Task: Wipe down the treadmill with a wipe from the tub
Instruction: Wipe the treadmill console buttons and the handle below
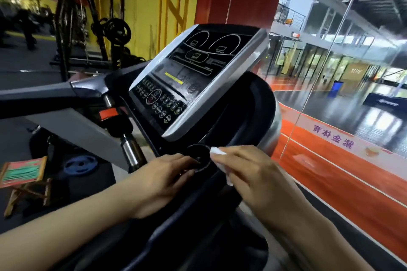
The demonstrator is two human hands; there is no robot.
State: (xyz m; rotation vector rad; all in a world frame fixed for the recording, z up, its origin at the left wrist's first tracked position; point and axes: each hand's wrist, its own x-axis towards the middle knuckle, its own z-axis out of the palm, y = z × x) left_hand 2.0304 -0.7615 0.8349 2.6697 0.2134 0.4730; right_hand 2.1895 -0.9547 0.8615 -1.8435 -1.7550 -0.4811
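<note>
The treadmill's console [193,77] fills the middle of the view, a black button panel in a silver frame with wet streaks on it. Below it lies the black tray with a round cup holder [198,157]. My right hand [251,174] holds a white wipe [220,156] against the tray just right of the cup holder. My left hand [163,174] lies flat on the tray left of the cup holder, fingertips at its rim. No wipe tub is in view.
The left handrail [55,94] reaches out to the left, with an orange clip [109,113] on its post. A glass wall [330,72] stands close on the right. On the floor at the left are a small wooden stool [24,178] and a blue weight plate [80,165].
</note>
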